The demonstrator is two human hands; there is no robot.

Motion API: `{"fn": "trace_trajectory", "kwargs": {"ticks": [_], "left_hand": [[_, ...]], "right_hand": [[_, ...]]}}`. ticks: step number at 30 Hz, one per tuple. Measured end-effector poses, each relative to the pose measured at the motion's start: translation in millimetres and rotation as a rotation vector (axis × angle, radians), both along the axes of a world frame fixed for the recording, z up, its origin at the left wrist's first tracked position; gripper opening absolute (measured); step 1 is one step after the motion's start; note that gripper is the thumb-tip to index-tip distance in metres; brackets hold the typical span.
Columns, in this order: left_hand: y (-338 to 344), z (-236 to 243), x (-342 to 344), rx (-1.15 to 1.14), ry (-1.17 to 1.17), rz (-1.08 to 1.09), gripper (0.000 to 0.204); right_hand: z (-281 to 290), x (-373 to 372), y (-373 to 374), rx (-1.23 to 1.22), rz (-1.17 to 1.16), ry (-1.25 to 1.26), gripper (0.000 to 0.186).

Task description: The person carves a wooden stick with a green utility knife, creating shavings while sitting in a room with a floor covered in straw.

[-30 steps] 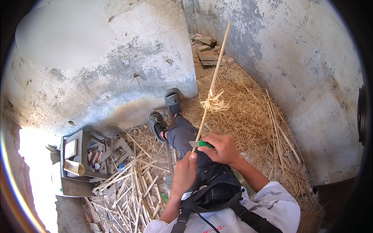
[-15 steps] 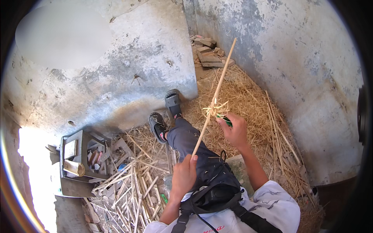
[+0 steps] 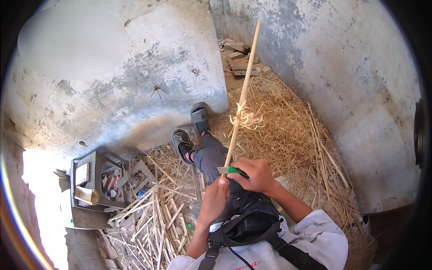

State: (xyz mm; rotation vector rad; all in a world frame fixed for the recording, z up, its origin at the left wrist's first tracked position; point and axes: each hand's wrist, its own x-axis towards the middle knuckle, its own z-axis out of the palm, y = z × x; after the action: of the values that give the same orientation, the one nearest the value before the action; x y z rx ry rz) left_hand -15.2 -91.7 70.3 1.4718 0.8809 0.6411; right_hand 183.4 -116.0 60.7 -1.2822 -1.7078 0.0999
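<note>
A long pale split stick (image 3: 246, 83), probably bamboo or wood, slants up and away from my lap. Curled thin shavings (image 3: 245, 118) cling to it around its middle. My left hand (image 3: 215, 198) is closed on the near end, the thumb lying along it. In my right hand (image 3: 254, 174) is a green-handled utility knife (image 3: 234, 170). Its short flat blade lies across the stick just beyond my left thumb. The two hands are close together above my thighs.
Straw-like shavings (image 3: 281, 117) heap the floor ahead and right, with long strips (image 3: 321, 148) along the wall. Split sticks (image 3: 157, 220) lie scattered at left beside a wooden box frame (image 3: 92, 180) holding odds and ends. Broken bricks (image 3: 240, 63) sit in the far corner.
My right hand has drawn the knife back from the shavings cluster to beside my left thumb. The stick's far end has risen and shifted slightly left.
</note>
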Motion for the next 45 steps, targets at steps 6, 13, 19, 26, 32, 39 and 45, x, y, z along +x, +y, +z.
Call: {"fn": "trace_trajectory", "kwargs": {"ticks": [6,13,19,26,32,39,45], "left_hand": [[0.7,-6.1,-1.4,-0.015,-0.023,-0.008,0.049],[1.3,2.0,-0.7,-0.051,-0.045,-0.018,0.051],[2.7,3.0,-0.7,-0.041,-0.058,-0.022,0.052],[0.6,-4.8,-7.3,-0.039,0.064,-0.041,0.056],[-3.9,-5.5,-6.3,-0.149,-0.025,-0.074,0.048],[1.4,3.0,0.2,-0.28,-0.236,-0.077,0.037],[2.0,-2.7,1.1,-0.096,-0.199,-0.039,0.035]], "right_hand": [[-4.1,-3.4,-2.5,0.039,-0.009,-0.081,0.023],[-2.4,-4.0,-0.2,0.07,-0.024,-0.091,0.025],[0.8,-2.9,2.3,0.062,-0.045,-0.112,0.023],[-1.0,22.7,25.7,0.1,-0.259,0.094,0.027],[-5.0,59.3,31.3,-0.012,-0.234,0.198,0.028],[-4.0,20.4,6.8,-0.101,-0.037,0.166,0.031],[-2.9,3.7,-0.2,-0.059,0.05,-0.008,0.026]]}}
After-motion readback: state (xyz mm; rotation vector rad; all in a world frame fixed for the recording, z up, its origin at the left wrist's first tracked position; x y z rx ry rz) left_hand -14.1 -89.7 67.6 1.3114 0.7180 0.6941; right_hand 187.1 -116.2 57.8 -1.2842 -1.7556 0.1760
